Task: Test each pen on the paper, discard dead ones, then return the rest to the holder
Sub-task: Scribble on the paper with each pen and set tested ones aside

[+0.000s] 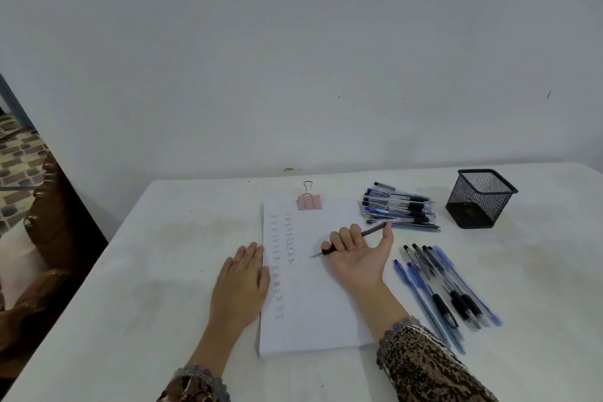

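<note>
Grip: your right hand (357, 254) curls round a pen (349, 240), thumb out (left hand (241, 284) flat).
Axis: tip near-left, over paper (326, 303).

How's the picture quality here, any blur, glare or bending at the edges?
Head view: soft, even light, faint shadows beside the mesh holder and pen pile; no glare on the paper; the far edge of the table bows from the wide lens; the handwriting looks soft.
</note>
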The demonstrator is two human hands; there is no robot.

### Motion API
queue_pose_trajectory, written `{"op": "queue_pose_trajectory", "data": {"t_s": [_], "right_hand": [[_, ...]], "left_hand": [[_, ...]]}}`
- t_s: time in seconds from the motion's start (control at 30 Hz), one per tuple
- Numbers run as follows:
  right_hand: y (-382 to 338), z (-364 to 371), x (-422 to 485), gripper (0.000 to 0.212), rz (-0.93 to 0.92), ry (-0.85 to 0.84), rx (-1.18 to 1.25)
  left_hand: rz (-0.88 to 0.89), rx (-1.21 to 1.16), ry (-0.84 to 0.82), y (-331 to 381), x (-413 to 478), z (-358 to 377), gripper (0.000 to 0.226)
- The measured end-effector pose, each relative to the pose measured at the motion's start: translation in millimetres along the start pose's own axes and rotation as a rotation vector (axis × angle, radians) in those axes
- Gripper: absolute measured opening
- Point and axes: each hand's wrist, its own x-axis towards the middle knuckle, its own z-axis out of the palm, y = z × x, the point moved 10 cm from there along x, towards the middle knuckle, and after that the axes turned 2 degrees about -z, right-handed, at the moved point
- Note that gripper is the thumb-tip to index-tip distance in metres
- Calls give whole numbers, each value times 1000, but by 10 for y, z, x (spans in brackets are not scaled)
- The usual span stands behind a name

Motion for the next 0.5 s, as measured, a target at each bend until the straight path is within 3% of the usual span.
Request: {"op": "queue_pose_trajectory", "data": {"t_s": [0.07,0.17,0.23,0.3,0.43,0.5], "right_hand": [[-7,69,33,53,-30,-31,-68],[73,166,94,31,-55,-84,-187],[200,177,135,51,-18,-104,-295],[266,204,138,59,-23,-106,-490],[306,336,81,17,-128,-193,-855],[331,355,66,19,-158,-262,-976]], "left_hand": [[-1,-8,-2,-4,5,6,95],[0,-17,-2,-7,9,13,94],[-2,-22,-3,-9,7,10,94],[1,9,-11,-9,-1,10,95],[2,31,-10,-12,-4,2,95],[5,33,-11,-3,-6,0,95]]}}
